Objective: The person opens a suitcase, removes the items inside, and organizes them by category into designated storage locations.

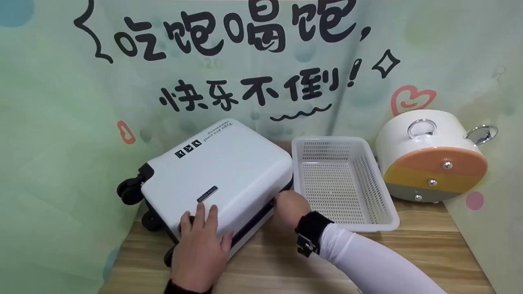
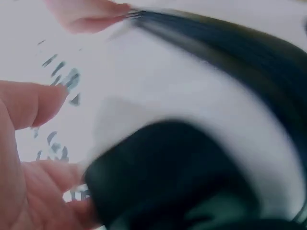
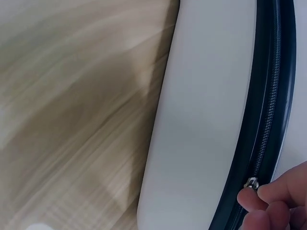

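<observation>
The right hand (image 1: 289,208) has its grip pinched on the zipper pull (image 3: 251,183), fingertips (image 3: 261,197) curled tight around the small metal tab that sits on the dark zipper track (image 3: 268,115) of the white suitcase (image 1: 220,173). The left hand (image 1: 200,245) lies flat on the suitcase lid at about 7 o'clock from the lid's middle, fingers straight and spread, pressing down and holding nothing. The suitcase lies on its side on the wooden counter (image 1: 278,261), its black wheels (image 1: 130,192) pointing toward 9 o'clock. Just beside the suitcase, at 3 o'clock, stands a white perforated basket (image 1: 384,212), close enough that whether they touch cannot be told. Farther toward 3 o'clock sits a round white container (image 1: 433,134) with orange and yellow bands and metal ring handles.
</observation>
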Action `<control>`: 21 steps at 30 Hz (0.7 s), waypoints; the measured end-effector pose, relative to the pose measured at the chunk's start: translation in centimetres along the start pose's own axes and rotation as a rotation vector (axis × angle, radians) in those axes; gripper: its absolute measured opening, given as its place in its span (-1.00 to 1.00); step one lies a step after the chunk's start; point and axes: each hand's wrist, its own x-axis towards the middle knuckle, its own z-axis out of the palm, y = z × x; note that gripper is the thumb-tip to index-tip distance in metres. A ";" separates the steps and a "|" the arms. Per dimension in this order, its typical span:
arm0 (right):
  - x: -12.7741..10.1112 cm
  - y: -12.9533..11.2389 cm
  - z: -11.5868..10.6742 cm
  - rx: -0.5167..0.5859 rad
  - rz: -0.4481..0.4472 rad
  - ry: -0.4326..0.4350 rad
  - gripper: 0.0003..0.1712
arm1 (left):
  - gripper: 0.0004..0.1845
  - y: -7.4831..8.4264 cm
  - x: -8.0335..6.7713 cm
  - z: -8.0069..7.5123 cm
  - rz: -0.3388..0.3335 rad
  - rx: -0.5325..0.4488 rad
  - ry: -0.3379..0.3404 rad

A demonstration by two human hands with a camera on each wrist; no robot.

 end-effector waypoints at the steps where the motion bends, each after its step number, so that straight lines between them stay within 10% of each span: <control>1: 0.1 0.1 0.0 0.000 -0.001 0.002 -0.75 | -0.29 -0.3 -0.1 -1.0 -0.014 -0.062 -0.056; 8: 0.0 0.5 -0.2 -0.020 -0.029 -0.002 -0.78 | -0.30 -4.5 0.7 -5.6 -0.099 -0.163 -0.227; 15: 0.1 0.6 -0.3 -0.025 -0.013 -0.020 -0.76 | -0.21 -8.3 2.7 -5.1 -0.039 -0.255 -0.358; 21: 0.2 0.6 -0.5 -0.015 -0.001 -0.027 -0.78 | -0.18 -10.1 3.3 -4.3 0.071 -0.209 -0.297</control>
